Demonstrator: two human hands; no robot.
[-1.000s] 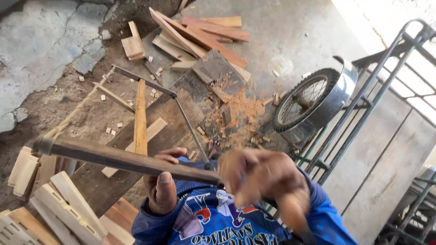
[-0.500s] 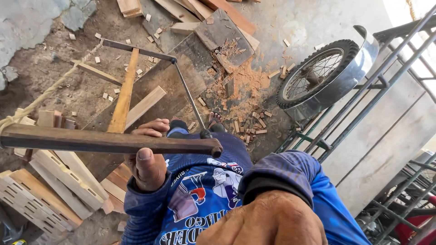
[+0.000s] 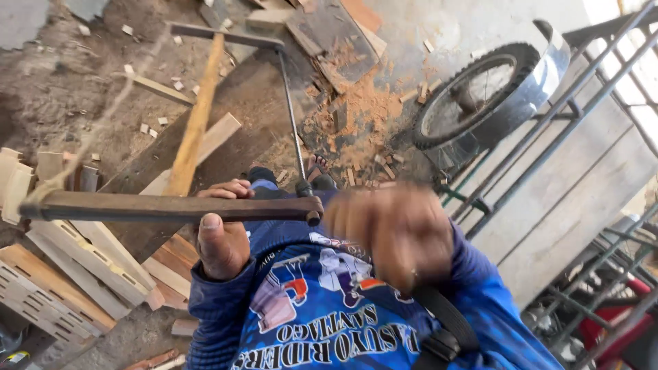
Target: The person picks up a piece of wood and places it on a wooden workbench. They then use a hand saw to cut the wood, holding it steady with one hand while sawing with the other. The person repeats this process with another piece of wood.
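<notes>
Left hand (image 3: 221, 229) gripping frame saw (image 3: 171, 207), thumb up

Dirt floor (image 3: 62, 103) strewn with small wood chips. A wheel (image 3: 473, 96) with spokes and a dark tyre lies at the floor's far right side, against a grey metal frame (image 3: 548, 130). Orange sawdust (image 3: 363, 109) is heaped just beside the wheel, among short offcuts. Flat boards (image 3: 336, 31) lie at the far edge. Pale slotted wooden pieces (image 3: 48, 294) are stacked at the near left corner. A light plank (image 3: 205, 147) rests on a dark plank (image 3: 171, 164) near the middle.
</notes>
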